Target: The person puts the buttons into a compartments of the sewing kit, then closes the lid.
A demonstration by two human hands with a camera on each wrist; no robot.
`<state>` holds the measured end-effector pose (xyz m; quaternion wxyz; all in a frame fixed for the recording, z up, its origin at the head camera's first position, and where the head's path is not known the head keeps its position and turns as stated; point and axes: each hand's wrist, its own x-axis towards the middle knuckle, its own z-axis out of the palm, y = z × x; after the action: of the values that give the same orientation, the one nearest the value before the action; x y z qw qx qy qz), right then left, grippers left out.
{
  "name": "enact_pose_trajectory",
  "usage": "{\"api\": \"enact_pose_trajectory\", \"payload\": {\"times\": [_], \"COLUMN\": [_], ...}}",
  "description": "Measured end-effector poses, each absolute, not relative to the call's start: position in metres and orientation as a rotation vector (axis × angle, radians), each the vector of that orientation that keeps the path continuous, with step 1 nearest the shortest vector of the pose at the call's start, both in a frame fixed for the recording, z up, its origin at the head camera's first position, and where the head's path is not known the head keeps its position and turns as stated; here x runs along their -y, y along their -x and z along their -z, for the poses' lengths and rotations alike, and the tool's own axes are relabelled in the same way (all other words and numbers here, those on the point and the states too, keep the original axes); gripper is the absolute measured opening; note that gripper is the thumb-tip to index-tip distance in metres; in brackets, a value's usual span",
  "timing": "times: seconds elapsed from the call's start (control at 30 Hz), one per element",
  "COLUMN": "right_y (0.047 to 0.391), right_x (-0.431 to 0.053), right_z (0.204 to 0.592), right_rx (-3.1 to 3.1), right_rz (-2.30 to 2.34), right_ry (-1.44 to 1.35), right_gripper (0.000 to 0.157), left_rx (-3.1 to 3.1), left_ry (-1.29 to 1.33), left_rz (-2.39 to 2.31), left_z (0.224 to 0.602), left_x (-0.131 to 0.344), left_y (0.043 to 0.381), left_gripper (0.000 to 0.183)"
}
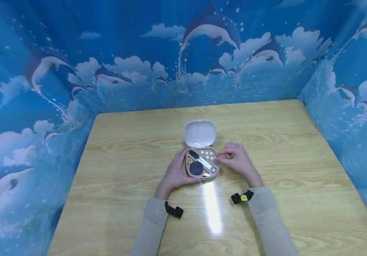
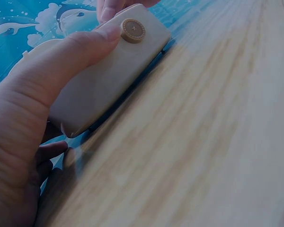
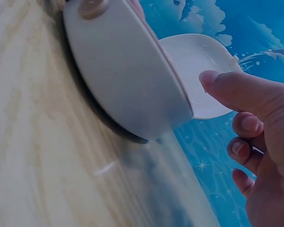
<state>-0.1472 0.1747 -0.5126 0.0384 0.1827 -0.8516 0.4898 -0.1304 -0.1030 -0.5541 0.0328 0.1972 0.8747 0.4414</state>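
A small sewing kit box (image 1: 188,171) stands on the table with its white lid (image 1: 199,133) raised at the back. My left hand (image 1: 177,170) grips its left side, thumb along the front wall beside the round catch (image 2: 133,30). Inside lie several white buttons (image 1: 207,157), a white stick-like tool (image 1: 206,164) with a black end, a dark round disc (image 1: 196,168) and a small gold ring (image 1: 189,161). My right hand (image 1: 237,160) is at the box's right edge, thumb and forefinger pinched, with a small white button at their tips. Its other fingers (image 3: 244,149) are curled.
The box stands on a wood-grain table (image 1: 126,149), with a bright reflection in front of it. A blue dolphin-print curtain (image 1: 158,71) encloses the back and sides. Black cameras (image 1: 174,211) are strapped to both wrists, next to the pale sleeves (image 1: 268,213).
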Motion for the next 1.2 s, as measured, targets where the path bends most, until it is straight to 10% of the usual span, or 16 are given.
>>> {"api": "enact_pose_trajectory", "payload": {"times": [1.2], "right_y": [0.1542], "right_x": [-0.1656], "right_z": [0.5147], "right_rx": [2.713], "right_rz": [-1.344], "right_ry": [-0.723], "right_gripper": [0.013], "left_rx": [-2.708], "left_ry": [-0.659], "left_rz": [-1.363], "left_z": [0.5559], "left_x": [0.1038], "left_y": [0.1322], "left_gripper": [0.130]}}
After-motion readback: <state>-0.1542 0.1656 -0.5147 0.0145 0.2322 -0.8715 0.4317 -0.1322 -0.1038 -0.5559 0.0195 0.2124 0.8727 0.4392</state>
